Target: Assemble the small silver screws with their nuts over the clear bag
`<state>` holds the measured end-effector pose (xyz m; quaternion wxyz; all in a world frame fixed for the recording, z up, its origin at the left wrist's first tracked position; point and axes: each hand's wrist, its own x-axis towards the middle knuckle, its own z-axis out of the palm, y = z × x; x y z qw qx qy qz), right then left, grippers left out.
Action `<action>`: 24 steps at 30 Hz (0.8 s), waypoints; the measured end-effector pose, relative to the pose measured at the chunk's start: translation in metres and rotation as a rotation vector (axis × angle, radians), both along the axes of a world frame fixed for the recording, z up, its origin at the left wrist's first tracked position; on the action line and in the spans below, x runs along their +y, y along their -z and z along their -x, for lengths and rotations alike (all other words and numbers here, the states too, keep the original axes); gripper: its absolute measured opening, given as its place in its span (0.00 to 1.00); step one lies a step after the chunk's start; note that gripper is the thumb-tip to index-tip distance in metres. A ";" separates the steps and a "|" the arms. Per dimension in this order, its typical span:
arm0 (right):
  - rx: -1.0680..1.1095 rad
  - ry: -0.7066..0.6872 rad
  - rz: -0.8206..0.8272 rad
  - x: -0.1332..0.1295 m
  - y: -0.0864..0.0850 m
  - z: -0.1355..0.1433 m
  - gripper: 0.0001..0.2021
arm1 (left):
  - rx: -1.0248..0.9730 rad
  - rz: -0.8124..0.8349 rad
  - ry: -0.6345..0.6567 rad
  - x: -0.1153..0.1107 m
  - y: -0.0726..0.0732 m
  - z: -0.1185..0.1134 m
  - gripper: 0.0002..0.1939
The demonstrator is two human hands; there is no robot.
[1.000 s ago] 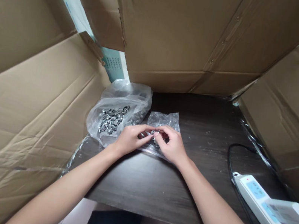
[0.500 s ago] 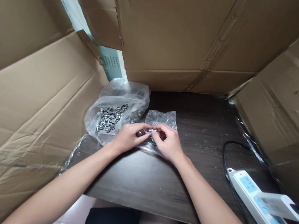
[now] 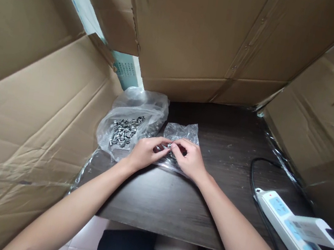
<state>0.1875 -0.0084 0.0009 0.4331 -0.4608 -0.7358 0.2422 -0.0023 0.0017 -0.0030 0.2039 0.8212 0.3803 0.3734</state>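
Both hands meet over a small clear plastic bag (image 3: 181, 131) on the dark table. The fingertips of my left hand (image 3: 146, 152) and my right hand (image 3: 189, 158) come together around a small shiny metal piece (image 3: 169, 145). It looks like a bolt or screw, but the fingers mostly cover it. More small metal pieces lie on the bag beneath my right hand, partly hidden. Left of my hands sits a larger translucent plastic bag (image 3: 153, 110), its mouth open toward me, with many silvery bolts (image 3: 126, 131) inside.
Cardboard walls (image 3: 201, 32) enclose the dark table (image 3: 166, 204) at the back and both sides. At the right lies a white power strip (image 3: 293, 231) with a plug in it and a black cable (image 3: 251, 173) looping beside it.
My hands stay nearly in place. The fingertips of my right hand have closed in on the metal piece, covering more of it. The whole view has shifted slightly.
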 end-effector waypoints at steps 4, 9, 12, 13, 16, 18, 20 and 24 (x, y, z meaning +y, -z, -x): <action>0.007 0.007 -0.005 0.000 0.001 0.000 0.06 | 0.000 -0.004 0.002 0.000 -0.001 0.000 0.11; 0.004 0.003 -0.016 0.001 0.002 0.000 0.07 | -0.001 -0.003 0.006 0.000 0.000 -0.001 0.11; 0.007 -0.002 0.000 0.001 0.001 0.000 0.08 | -0.003 0.001 -0.002 0.000 0.000 0.000 0.11; 0.011 0.000 0.005 0.000 0.001 0.000 0.08 | -0.003 0.002 -0.003 0.000 -0.001 0.000 0.11; 0.029 0.008 0.002 0.000 0.002 -0.001 0.07 | -0.003 -0.003 0.004 0.000 -0.002 0.000 0.11; 0.038 0.013 -0.008 0.000 0.002 -0.001 0.06 | -0.008 -0.008 0.011 -0.001 -0.002 -0.001 0.11; 0.044 0.019 -0.012 0.000 0.002 -0.001 0.06 | -0.010 -0.010 0.012 -0.001 -0.002 -0.001 0.11; 0.029 0.026 -0.009 0.001 0.003 0.000 0.08 | -0.007 -0.001 0.003 0.000 -0.001 0.000 0.11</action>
